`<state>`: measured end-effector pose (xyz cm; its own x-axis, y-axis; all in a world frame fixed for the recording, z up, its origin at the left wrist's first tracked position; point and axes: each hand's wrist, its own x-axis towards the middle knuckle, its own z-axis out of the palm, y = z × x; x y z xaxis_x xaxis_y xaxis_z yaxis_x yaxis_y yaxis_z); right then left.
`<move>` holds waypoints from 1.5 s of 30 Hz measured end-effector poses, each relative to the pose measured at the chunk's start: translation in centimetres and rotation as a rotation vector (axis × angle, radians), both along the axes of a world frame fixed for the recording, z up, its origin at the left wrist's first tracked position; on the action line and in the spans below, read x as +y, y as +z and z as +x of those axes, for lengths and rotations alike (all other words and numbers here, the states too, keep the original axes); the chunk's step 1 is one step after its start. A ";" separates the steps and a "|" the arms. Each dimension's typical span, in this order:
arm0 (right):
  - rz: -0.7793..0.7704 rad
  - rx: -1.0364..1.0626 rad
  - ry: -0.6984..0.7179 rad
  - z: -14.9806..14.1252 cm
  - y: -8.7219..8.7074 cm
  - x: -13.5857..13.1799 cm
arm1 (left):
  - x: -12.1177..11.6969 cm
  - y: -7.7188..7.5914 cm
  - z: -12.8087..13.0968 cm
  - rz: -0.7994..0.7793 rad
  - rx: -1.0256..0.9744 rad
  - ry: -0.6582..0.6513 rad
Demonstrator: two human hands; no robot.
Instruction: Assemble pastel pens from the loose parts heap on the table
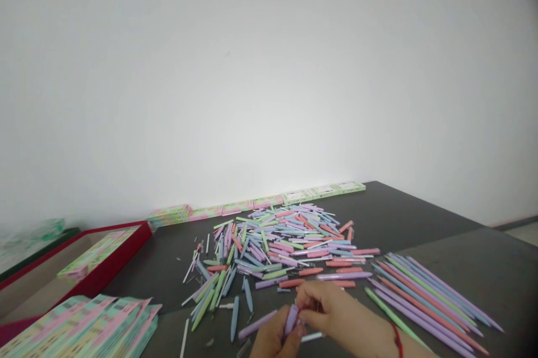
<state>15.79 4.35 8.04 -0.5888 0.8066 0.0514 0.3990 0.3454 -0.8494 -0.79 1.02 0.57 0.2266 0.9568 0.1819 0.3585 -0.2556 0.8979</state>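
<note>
A purple pen barrel (291, 320) is gripped in my left hand (275, 338) at the bottom middle of the head view. My right hand (323, 305), with a red cord at its wrist, meets the barrel's end; its fingertips are pinched together, and what they hold is too small to make out. Beyond both hands spreads a big pile of pen parts (290, 235) in purple, blue, green and coral, mixed with thin white refills. Right of my right hand lies a row of long assembled pens (428, 302), side by side, with a green pen (395, 319) nearest.
At left, a red-walled box (105, 263) holds printed cartons. Pastel printed packs (84, 327) lie fanned in front of it. Several flat cartons (252, 204) line the dark table's (403, 218) back edge against a white wall. Green-white plastic wrap (33, 237) sits far left.
</note>
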 end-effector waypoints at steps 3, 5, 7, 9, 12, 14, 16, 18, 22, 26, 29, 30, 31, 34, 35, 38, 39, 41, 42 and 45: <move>0.000 0.015 -0.012 -0.3 -0.6 0.1 | 0.3 -0.5 -0.1 -0.025 -0.012 0.021; -0.038 0.071 0.004 -0.5 -0.9 0.2 | 0.4 -0.4 -0.3 -0.021 -0.016 0.019; -0.065 0.114 0.005 -0.5 -1.1 0.5 | 0.4 -0.1 -0.5 -0.015 0.005 0.018; -0.024 0.119 -0.038 -0.2 -0.8 0.9 | 0.4 0.1 -0.7 -0.026 0.042 0.029; 0.087 0.131 -0.141 0.8 0.3 1.5 | 0.4 0.3 -0.9 -0.054 0.085 0.067; 0.137 0.139 -0.179 1.4 1.4 1.6 | 0.4 0.3 -0.8 -0.056 0.100 0.088; 0.188 0.125 -0.180 1.6 2.1 1.2 | 0.3 0.3 -0.6 -0.047 0.114 0.090; 0.248 0.095 -0.144 1.4 2.3 0.6 | 0.2 0.3 -0.5 -0.022 0.127 0.063; 0.332 0.062 -0.065 0.4 1.4 -0.5 | 0.1 0.2 -0.4 0.038 0.115 -0.007; 0.323 0.064 -0.035 0.0 0.7 -0.6 | 0.2 -0.1 -0.6 0.051 0.077 -0.041; 0.317 0.057 -0.041 0.1 0.7 -0.5 | 0.4 -0.3 -0.7 0.062 0.067 -0.040; 0.319 0.056 -0.043 0.1 0.7 -0.5 | 0.4 -0.4 -0.7 0.069 0.065 -0.039; 0.321 0.055 -0.042 0.1 0.8 -0.5 | 0.4 -0.5 -0.7 0.077 0.063 -0.038; 0.325 0.061 -0.031 0.1 0.9 -0.6 | 0.4 -0.7 -0.6 0.094 0.053 -0.051; 0.319 0.065 -0.029 0.0 1.0 -0.6 | 0.4 -0.7 -0.6 0.100 0.047 -0.060; 0.285 0.080 -0.049 -0.1 1.2 -0.7 | 0.4 -0.7 -0.7 0.120 0.022 -0.082; 0.273 0.083 -0.059 -0.1 1.2 -0.6 | 0.4 -0.6 -0.7 0.124 0.014 -0.083; 0.263 0.090 -0.070 -0.1 1.4 -0.7 | 0.3 -0.4 -0.7 0.125 0.002 -0.081; 0.264 0.095 -0.069 -0.1 1.4 -0.7 | 0.3 -0.3 -0.8 0.124 -0.003 -0.077; 0.293 0.115 -0.054 0.0 1.5 -0.8 | 0.2 -0.1 -0.8 0.125 -0.008 -0.053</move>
<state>15.82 3.50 9.54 -0.5224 0.7776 0.3498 0.3301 0.5627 -0.7579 -1.59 1.17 0.49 0.2748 0.9133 0.3007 0.3346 -0.3840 0.8606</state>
